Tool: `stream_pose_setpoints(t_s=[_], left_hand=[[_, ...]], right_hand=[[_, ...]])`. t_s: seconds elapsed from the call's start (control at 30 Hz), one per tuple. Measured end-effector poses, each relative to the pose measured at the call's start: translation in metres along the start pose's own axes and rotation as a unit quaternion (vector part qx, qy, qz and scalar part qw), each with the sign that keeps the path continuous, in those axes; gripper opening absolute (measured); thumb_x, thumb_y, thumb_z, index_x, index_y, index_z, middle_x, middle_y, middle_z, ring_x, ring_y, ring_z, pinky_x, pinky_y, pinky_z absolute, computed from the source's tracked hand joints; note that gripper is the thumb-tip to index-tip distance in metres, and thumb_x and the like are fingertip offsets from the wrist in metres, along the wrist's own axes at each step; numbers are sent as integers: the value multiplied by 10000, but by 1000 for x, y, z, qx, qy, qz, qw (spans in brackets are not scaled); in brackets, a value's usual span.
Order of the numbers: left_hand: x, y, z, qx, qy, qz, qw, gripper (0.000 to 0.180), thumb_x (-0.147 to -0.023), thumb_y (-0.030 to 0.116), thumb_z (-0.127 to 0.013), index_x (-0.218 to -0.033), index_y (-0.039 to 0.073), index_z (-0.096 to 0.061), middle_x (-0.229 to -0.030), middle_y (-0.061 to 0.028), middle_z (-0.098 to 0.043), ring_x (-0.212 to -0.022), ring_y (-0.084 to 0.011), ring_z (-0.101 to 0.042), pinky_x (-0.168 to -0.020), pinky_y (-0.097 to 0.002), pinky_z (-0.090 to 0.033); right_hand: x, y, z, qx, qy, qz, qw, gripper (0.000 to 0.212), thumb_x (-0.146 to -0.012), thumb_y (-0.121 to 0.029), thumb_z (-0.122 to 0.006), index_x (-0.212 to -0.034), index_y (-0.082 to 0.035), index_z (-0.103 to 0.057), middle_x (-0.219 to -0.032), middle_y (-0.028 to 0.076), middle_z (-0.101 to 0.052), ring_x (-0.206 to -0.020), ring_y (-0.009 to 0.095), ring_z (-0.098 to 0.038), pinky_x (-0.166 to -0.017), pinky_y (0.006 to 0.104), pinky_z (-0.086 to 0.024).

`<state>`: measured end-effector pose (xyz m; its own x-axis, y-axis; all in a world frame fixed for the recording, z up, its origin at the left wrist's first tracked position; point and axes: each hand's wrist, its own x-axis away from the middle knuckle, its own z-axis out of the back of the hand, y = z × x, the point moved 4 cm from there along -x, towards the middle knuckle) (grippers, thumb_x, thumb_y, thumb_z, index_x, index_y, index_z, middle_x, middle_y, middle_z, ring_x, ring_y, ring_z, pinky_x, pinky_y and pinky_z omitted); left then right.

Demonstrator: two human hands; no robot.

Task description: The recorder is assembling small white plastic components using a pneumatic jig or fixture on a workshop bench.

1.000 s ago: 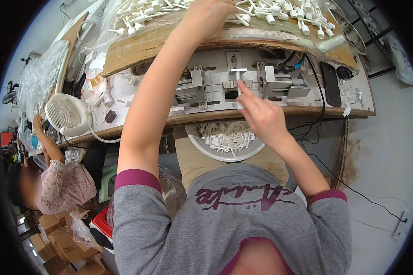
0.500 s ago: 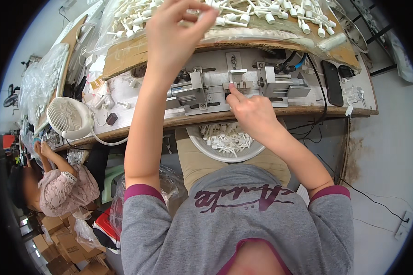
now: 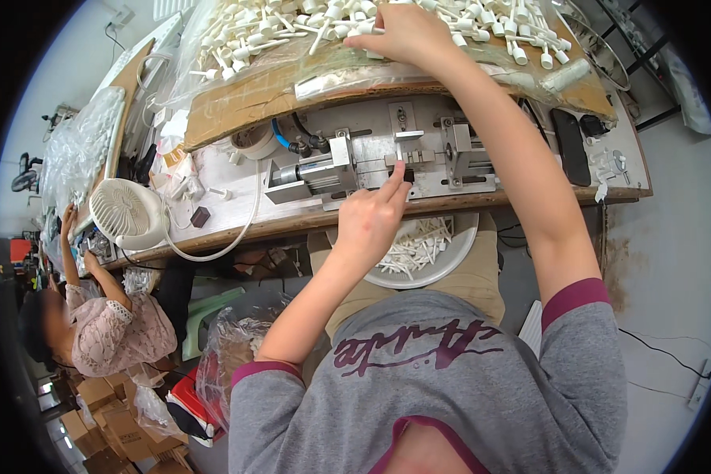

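Head view: tub (image 3: 464,243) of white sticks (image 3: 411,251) rests on lap (image 3: 486,272). Left hand (image 3: 371,223) at metal block (image 3: 423,157), index finger extended to its front edge; whether anything is pinched, cannot tell. Best with light touch, fingertips clear of metal clamps (image 3: 316,170) either side on desk (image 3: 237,170). Beyond, right hand (image 3: 411,35) bends over heaped white cups (image 3: 253,38) on cardboard (image 3: 245,101); fingers' grip unclear. Better pinch one by stick, away from tangle.
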<state>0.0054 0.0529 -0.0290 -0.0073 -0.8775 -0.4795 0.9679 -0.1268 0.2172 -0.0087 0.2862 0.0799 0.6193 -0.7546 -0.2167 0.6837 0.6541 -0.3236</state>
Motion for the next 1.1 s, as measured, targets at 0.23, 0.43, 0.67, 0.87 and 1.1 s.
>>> stream_pose_setpoints(t_s=[0.23,0.43,0.67,0.87,1.1], left_hand=[[-9,-5,-5,4,-26,8,1000,240,-770,189,-771,-983,95,-712,-1254,-90,-674,-574,-237,-653,-565,-316,-519],[-11,-8,3,30,-47,4,998,234,-790,214,-764,-977,81,-717,-1217,-115,-685,-596,-230,-678,-594,-319,-535],[-99,-44,78,132,222,-11,966,159,-842,166,-753,-985,100,-741,-948,-58,-742,-739,-182,-698,-611,-288,-537],[-187,-66,45,21,89,10,996,214,-876,148,-649,-1020,9,-724,-969,-219,-703,-849,-357,-695,-777,-429,-562],[-198,-78,31,79,9,120,990,229,-852,177,-677,-1004,27,-757,-917,-227,-715,-880,-355,-696,-798,-437,-553]], right_hand=[[19,6,10,-107,92,72,987,357,-830,-310,-727,-943,22,-661,-865,192,-683,-829,354,-674,-724,450,-526],[75,27,33,-251,202,194,927,259,-848,-174,-742,-1045,-23,-667,-959,125,-697,-881,218,-687,-770,353,-543],[184,30,8,-273,141,204,929,306,-830,-164,-780,-1057,-7,-649,-1089,125,-682,-894,223,-686,-793,340,-560],[231,25,-40,-148,101,217,960,256,-758,-134,-777,-965,-27,-671,-1242,164,-650,-897,259,-696,-768,347,-572],[220,15,-56,-40,106,266,957,232,-732,-142,-750,-923,-32,-676,-1223,147,-679,-607,201,-662,-585,284,-532]])
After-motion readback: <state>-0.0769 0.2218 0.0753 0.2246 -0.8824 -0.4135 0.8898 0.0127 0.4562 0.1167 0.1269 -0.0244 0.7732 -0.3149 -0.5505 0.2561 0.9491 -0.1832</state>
